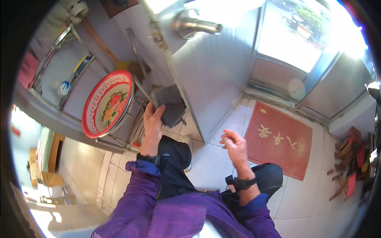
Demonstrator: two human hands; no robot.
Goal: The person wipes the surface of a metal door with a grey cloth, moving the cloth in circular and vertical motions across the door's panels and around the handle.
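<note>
At the left of centre, my left hand (152, 119) grips the near edge of a dark grey, flat-sided thing (170, 105), with the thumb lying across it. Whether this is a dustpan or a pouch I cannot tell; a thin pale rod (142, 88) meets its upper left corner. My right hand (235, 147) is raised over the tiled floor, left of the red doormat (278, 139). Its fingers are curled together, and anything between them is too small to make out. Both wrists wear dark bands.
A red-rimmed enamel basin (88, 107) with flower decoration leans in a metal washstand (63, 108) on the left. An open metal door (210, 71) with a lever handle (202, 26) stands ahead. Wooden folding stools (344, 158) lie at the right wall. My knees are bent below my hands.
</note>
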